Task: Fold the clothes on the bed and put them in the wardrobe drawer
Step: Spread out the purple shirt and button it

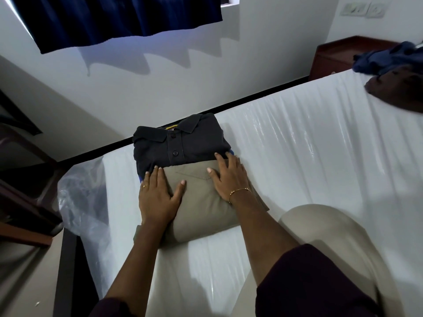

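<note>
Both hands press flat, fingers straight: left hand [158, 193] and right hand [225, 177] smoothing folded khaki cotton trousers [203, 209] beside a folded dark collared polo shirt [180, 143] on the white-sheeted bed [297, 145]; next, likely stacking for the drawer

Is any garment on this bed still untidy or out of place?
Yes. A dark blue garment and a brown garment lie crumpled at the bed's far right corner, unfolded, unlike the neat stack under both hands.
</note>
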Motion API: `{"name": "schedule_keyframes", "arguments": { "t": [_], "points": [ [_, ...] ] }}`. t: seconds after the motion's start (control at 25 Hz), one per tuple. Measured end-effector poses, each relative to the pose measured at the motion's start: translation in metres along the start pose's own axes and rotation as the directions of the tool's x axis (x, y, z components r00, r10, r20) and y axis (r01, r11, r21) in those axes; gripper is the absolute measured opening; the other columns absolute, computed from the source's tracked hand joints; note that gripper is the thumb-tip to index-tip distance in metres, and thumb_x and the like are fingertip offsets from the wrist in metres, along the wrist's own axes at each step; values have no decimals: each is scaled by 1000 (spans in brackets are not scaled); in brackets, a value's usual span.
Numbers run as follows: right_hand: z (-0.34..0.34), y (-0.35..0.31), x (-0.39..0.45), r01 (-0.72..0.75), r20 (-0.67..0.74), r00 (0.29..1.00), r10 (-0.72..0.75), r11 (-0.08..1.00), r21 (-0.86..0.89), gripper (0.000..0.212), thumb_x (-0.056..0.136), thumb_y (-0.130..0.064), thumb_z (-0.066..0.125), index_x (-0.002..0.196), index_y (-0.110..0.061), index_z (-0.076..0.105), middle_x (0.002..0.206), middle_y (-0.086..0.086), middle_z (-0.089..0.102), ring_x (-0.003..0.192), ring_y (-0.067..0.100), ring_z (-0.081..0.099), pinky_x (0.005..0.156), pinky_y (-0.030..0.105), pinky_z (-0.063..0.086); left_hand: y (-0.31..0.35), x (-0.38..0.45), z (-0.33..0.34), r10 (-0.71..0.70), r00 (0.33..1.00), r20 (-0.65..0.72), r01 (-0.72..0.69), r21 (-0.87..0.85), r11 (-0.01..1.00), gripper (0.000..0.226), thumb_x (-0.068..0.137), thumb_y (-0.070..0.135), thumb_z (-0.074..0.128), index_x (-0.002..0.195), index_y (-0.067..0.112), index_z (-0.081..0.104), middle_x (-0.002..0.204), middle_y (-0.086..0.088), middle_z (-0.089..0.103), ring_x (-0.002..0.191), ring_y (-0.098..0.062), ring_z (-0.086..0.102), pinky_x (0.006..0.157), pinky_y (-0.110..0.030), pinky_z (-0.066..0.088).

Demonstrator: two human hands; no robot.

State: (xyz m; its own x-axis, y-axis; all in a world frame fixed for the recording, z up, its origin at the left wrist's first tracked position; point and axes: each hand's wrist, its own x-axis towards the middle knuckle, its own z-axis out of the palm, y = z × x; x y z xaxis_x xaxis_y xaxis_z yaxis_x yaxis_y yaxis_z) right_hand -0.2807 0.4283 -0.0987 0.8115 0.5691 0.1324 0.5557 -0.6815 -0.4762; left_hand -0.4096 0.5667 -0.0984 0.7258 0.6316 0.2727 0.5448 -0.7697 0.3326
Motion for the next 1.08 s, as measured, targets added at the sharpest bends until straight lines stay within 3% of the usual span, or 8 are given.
{"name": "schedule_keyframes", "arguments": {
  "t": [0.12, 0.28, 0.44, 0.56, 0.6, 0.68, 0.84, 1.08],
  "points": [
    [-20, -7, -6, -71, -183, 980, 74, 997, 26, 51, 98, -41, 37, 141, -14, 37, 145, 15, 31, 133, 31, 31, 106, 45, 27, 6, -2, -9, 98, 981, -165, -96, 23, 995, 79, 80, 57, 35, 127, -5, 51, 134, -22, 50, 134, -40, 34, 110, -51, 27],
    [-78, -10, -5, -110, -359, 927, 110, 994, 22, 41, 94, -30, 48, 132, -13, 47, 142, 10, 32, 125, 29, 38, 96, 40, 33, 76, 12, -17, 256, 936, -241, -281, -75, 957, 51, 76, 29, 51, 111, -7, 61, 119, -26, 59, 124, -50, 43, 102, -58, 32],
    [-144, 38, -19, -195, -497, 851, 169, 981, -1, 35, 91, -24, 52, 125, -15, 51, 138, 7, 33, 121, 27, 41, 93, 39, 35, 206, 23, -26, 335, 918, -211, -391, -343, 854, 42, 82, 21, 55, 113, -6, 60, 121, -22, 57, 127, -43, 42, 105, -45, 32],
    [-189, 109, -40, -298, -543, 755, 368, 930, 216, 29, 92, -28, 45, 120, -20, 50, 128, 5, 47, 111, 28, 47, 89, 37, 37, 312, 3, -17, 395, 911, -121, -394, -540, 744, 39, 87, 21, 58, 122, 5, 57, 130, -10, 52, 130, -26, 37, 104, -27, 28],
    [-201, 136, -48, -348, -575, 711, 405, 913, 212, 28, 93, -30, 41, 118, -21, 48, 120, 4, 52, 108, 29, 50, 86, 36, 39, 343, -8, -9, 431, 897, -96, -403, -579, 709, 38, 88, 22, 58, 123, 8, 56, 131, -7, 51, 129, -22, 38, 101, -24, 28],
    [-228, 188, -68, -425, -574, 686, 447, 887, 182, 27, 94, -27, 39, 117, -16, 48, 108, -2, 50, 105, 28, 53, 76, 30, 35, 401, -29, 14, 548, 834, -64, -465, -616, 635, 37, 89, 25, 56, 123, 10, 56, 132, -5, 52, 127, -19, 40, 98, -23, 32],
    [-256, 270, -94, -525, -482, 730, 484, 849, 58, 27, 92, -13, 48, 117, -5, 53, 132, 4, 36, 101, 26, 57, 81, 29, 43, 468, -33, 66, 726, 687, 15, -627, -493, 603, 40, 91, 30, 54, 128, 13, 53, 134, -2, 50, 127, -16, 41, 98, -25, 36],
    [-264, 407, -53, -585, -413, 758, 505, 806, -87, 30, 91, -5, 47, 119, 1, 55, 144, 10, 30, 122, 27, 44, 95, 31, 43, 549, 5, 155, 767, 637, 78, -666, -445, 599, 39, 93, 30, 52, 128, 13, 53, 134, 0, 50, 127, -15, 42, 95, -25, 39]
  ]
}}
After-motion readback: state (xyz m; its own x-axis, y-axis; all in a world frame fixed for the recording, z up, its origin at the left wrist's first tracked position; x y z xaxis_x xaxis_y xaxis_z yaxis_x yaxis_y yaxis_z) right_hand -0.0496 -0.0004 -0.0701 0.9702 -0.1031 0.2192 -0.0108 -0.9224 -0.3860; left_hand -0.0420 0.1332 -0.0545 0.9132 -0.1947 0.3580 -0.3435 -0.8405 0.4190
